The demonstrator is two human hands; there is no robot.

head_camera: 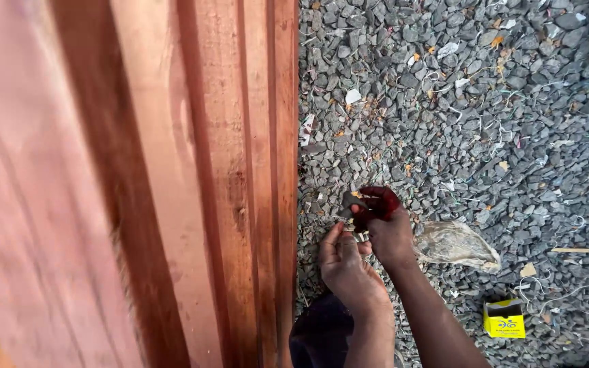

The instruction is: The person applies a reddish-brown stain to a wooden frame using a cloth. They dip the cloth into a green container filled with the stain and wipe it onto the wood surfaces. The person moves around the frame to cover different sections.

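Two hands meet low over the gravel (485, 123), beside one reddish timber panel (172, 170). The right hand (386, 235) grips one dark red-handled tool (369, 201) above the left hand (345, 266), whose fingertips pinch a small pale piece, too tiny to identify. One yellow box (504, 318) and one crumpled plastic bag (455, 244) lie to the right.

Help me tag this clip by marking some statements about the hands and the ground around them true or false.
1. Both hands work close together over gravel. True: the left hand and right hand meet above the grey gravel.
2. The right hand holds a dark red tool handle. True: the red handle sits in its fingers.
3. The reddish wooden frame lies to the right of the hands. False: the wooden frame stands on their left.
4. A blue box lies on the gravel. False: the small box is yellow.
5. A crumpled clear plastic bag lies just right of the hands. True: the plastic bag rests on the stones.
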